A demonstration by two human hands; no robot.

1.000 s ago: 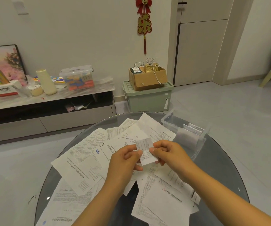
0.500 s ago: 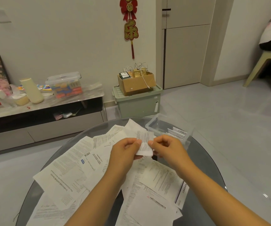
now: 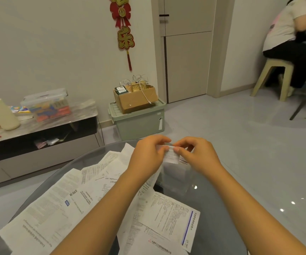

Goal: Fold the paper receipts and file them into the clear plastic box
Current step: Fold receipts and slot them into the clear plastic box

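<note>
Hands pinch small receipt, its print too blurred to read.

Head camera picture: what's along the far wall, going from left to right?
Cream cylinder → clear lidded box of colourful things → cardboard box on a green storage bin → beige plastic stool.

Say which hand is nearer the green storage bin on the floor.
Left. The left hand is just in front of the green storage bin; the right hand sits further to its right.
</note>
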